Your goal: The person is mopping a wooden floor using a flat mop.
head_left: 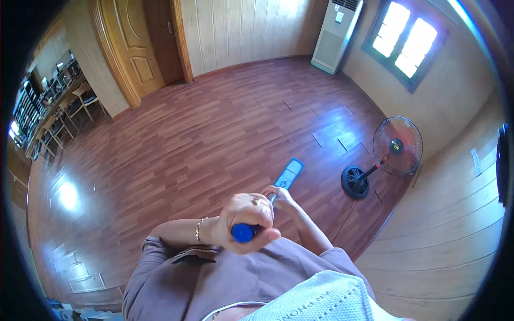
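Observation:
A flat mop stands on the wood floor with its blue, rectangular mop head (289, 172) a little ahead of me and to the right. My left hand (247, 214) is wrapped round the top of its pole, close beneath my view, and the blue end cap (243, 232) sticks out of the fist. Lower down, my right hand (282, 197) grips the same pole, its fingers partly hidden behind the left hand. Only a short piece of the pole shows between the right hand and the mop head.
A standing fan (397, 145) is on the right, its round black base (355, 182) on the floor (214, 139). A tall white air conditioner (336, 37) fills the far corner by a window (405, 40). Wooden doors (131, 43) are at the far left, with chairs (85, 99) along a long table beyond.

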Motion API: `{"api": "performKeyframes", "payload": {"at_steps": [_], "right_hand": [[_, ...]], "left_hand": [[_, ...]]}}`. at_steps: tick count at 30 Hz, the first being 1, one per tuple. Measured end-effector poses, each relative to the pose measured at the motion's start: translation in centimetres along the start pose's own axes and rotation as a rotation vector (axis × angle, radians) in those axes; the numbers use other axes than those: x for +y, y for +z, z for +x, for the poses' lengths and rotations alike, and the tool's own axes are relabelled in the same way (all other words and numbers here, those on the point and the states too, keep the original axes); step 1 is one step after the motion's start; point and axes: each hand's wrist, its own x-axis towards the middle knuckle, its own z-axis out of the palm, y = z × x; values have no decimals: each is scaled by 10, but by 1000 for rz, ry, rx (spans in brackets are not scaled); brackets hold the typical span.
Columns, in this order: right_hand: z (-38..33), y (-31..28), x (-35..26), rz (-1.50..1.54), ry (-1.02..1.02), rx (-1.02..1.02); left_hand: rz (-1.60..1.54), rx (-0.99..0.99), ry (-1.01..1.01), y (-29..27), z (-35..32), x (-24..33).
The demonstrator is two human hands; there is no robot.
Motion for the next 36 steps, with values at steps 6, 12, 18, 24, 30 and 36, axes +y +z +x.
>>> {"api": "performKeyframes", "payload": {"at_steps": [6, 12, 18, 24, 30, 36], "right_hand": [[9, 27, -103, 170, -86, -345], [-19, 40, -151, 566, -312, -379], [-62, 27, -204, 395, -276, -335], [-96, -2, -226, 227, -222, -278], [-113, -39, -246, 52, -240, -247], [-121, -86, -255, -111, -250, -216]], "left_hand": [[0, -247, 80, -11, 24, 54], [123, -435, 103, -4, 44, 50], [143, -590, 138, -8, 76, 20], [-477, -515, 8, -17, 96, 59], [-716, -456, -48, -40, 95, 127], [-664, -672, -135, -47, 118, 126]]}}
